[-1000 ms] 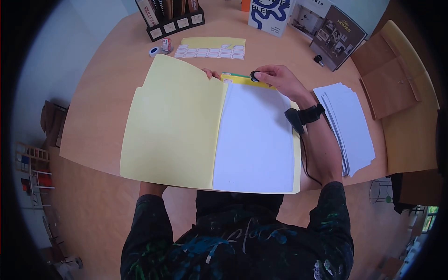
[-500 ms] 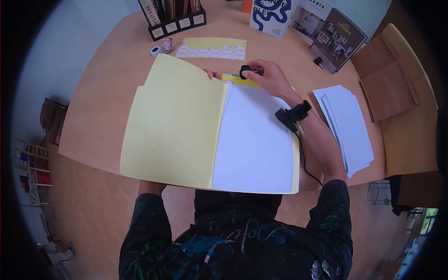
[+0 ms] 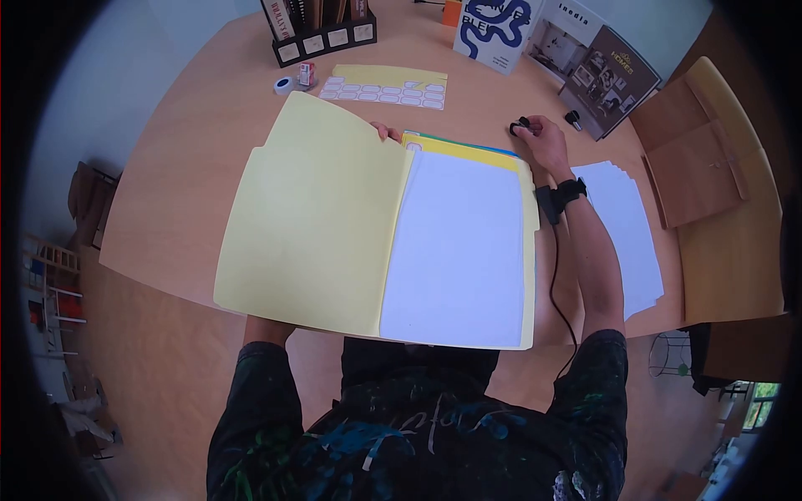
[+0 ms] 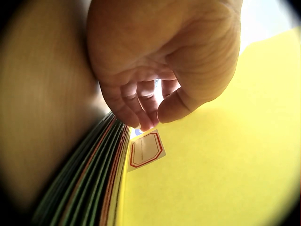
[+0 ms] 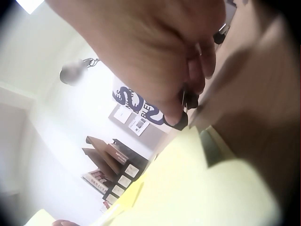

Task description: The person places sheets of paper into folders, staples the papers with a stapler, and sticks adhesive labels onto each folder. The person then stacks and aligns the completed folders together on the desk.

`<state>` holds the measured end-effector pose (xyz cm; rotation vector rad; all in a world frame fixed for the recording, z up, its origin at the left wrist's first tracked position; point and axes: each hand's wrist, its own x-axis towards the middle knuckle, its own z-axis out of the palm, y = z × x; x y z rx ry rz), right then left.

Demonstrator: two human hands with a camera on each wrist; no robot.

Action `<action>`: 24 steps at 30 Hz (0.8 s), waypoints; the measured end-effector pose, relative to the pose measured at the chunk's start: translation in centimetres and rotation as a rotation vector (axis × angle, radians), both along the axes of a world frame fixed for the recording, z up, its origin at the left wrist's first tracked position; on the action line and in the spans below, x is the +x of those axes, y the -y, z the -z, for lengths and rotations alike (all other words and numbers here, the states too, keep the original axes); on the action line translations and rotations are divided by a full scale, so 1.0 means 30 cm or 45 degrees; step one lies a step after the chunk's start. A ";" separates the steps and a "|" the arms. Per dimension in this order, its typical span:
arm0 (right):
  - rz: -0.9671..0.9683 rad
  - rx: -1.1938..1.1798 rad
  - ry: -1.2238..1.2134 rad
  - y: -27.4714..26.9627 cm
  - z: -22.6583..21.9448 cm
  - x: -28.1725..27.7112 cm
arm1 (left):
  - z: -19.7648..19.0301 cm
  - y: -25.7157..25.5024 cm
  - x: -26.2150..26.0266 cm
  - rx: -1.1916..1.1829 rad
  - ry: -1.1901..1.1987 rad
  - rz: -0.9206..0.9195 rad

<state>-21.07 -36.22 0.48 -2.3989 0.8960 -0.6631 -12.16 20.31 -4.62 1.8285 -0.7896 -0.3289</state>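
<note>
An open pale yellow folder (image 3: 309, 225) lies across the desk's near edge, a white sheet stack (image 3: 459, 250) on its right side. My left hand (image 4: 164, 56) pinches the folder's top edge near the fold, beside a red-framed label (image 4: 146, 149); in the head view only its fingertips (image 3: 384, 131) show past the cover. Below are several stacked folder edges (image 4: 94, 174) in green, orange and yellow. My right hand (image 3: 549, 146) is beyond the folder's top right corner and pinches a black binder clip (image 5: 188, 101) between thumb and fingers.
A label sheet (image 3: 384, 92), a white tape roll (image 3: 284, 86) and a small red-and-white box (image 3: 307, 73) lie beyond the folder. Another black clip (image 3: 573, 120) sits by the standing books (image 3: 610, 79). To the right are a paper stack (image 3: 626, 242) and brown envelopes (image 3: 693, 175).
My right hand, with the clip, has moved from over the folder's top edge to the right, off the corner. The left hand keeps its place at the top edge.
</note>
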 end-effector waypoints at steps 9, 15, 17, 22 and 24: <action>0.029 -0.159 -0.079 -0.024 -0.005 -0.024 | -0.049 0.011 -0.022 0.148 0.136 -0.068; -0.615 0.023 0.001 -0.295 -0.196 -0.117 | -0.080 0.052 -0.009 0.250 0.220 -0.126; -0.910 -0.032 -0.280 -0.428 -0.253 -0.154 | -0.090 0.049 -0.001 0.292 0.254 -0.135; -1.193 -0.287 -0.607 -0.483 -0.195 -0.167 | -0.176 0.029 -0.040 0.514 0.231 -0.211; -1.228 -0.345 -0.713 -0.478 -0.180 -0.161 | -0.170 0.094 -0.006 0.484 0.217 -0.164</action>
